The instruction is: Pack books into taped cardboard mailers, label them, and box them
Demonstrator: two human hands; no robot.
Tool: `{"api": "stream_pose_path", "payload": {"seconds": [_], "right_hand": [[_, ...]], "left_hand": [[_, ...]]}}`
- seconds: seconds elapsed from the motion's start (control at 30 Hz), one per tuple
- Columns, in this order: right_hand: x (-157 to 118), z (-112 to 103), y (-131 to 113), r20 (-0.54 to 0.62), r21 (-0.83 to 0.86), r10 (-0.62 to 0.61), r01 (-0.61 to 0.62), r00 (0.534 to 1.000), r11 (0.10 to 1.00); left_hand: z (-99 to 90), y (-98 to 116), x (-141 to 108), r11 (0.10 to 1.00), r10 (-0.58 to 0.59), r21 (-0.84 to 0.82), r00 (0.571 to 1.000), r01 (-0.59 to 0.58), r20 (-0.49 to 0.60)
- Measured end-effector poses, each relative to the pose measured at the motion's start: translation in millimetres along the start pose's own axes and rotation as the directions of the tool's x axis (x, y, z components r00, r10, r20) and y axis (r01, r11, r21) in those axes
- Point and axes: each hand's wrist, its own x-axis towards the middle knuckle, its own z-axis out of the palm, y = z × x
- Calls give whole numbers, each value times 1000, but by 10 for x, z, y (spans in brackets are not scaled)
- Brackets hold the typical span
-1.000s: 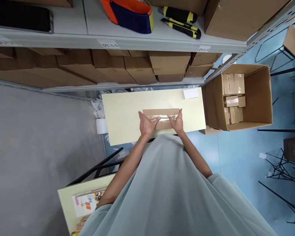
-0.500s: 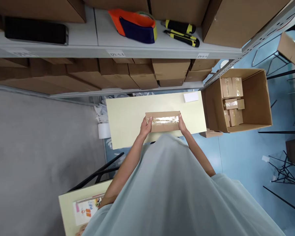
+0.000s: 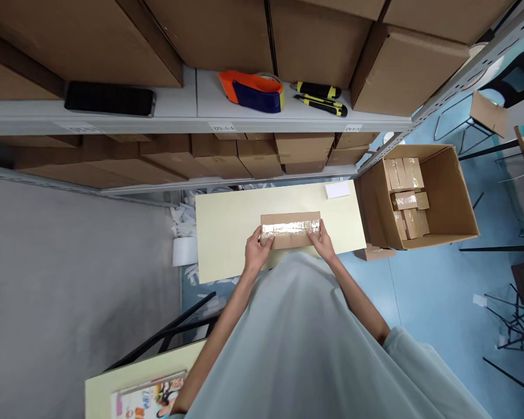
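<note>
A small brown cardboard box (image 3: 290, 238) with shiny clear tape along its top is held level above the pale yellow table (image 3: 227, 215). My left hand (image 3: 257, 250) grips its left end, the thumb on the near left corner. At the right end my right hand (image 3: 323, 240) holds it, with the thumb resting on the taped face. Most of the fingers of both hands are hidden behind the box ends. A white slip (image 3: 337, 190) lies near the table's back right corner.
Right of the table stands a large open carton (image 3: 449, 198) with several small taped boxes. The shelf edge (image 3: 166, 125) crosses above the table, bearing a black phone (image 3: 109, 99), an orange and blue tape dispenser (image 3: 255, 93), two cutters (image 3: 321, 99) and cartons. A white roll (image 3: 184, 251) is left.
The view has shifted, showing more of the upper shelf. The box has turned slightly in my hands, and my right thumb now lies over its taped face.
</note>
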Motion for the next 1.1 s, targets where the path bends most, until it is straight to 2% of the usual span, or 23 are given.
{"api": "stream_pose_path", "payload": {"seconds": [0.1,0.2,0.3,0.37,0.43,0.53,0.67,0.8,0.9,1.03,1.1], "right_hand": [[143,-111,-240,-58,-9,-102,102,993,995],[286,-256,-473,-113,-24,-249,248,962,968],[370,-336,-522,-160,-72,-342,335,926,940],[388,-329,-420,-169,-112,-320,305,932,946],[376,-283,-246,-153,-129,-244,225,958,966],[308,-193,43,-127,-130,-135,118,983,984],[180,-114,315,-127,-105,-50,37,991,994],[81,-84,412,-109,-28,22,-25,994,999],[36,-123,329,-72,30,11,-8,997,1000],[86,-278,19,-36,109,-139,142,990,984],[186,-349,-139,-29,169,-175,178,984,969]], "left_hand": [[-109,199,98,996,72,48,996,-69,-52],[-204,379,196,986,169,28,981,-167,-92],[-197,416,236,981,187,-34,975,-192,-118],[-138,334,237,991,108,-63,987,-116,-116],[-63,186,224,997,-13,-70,996,8,-84],[21,-82,177,987,-155,-50,987,153,-31],[59,-362,79,978,-206,-38,979,205,-12],[66,-440,-15,970,-244,-9,970,244,2],[0,-349,-65,973,-230,-18,973,230,-7],[-201,-47,-17,996,-40,-79,997,35,-68],[-275,125,77,991,11,-134,999,-16,-40]]}}
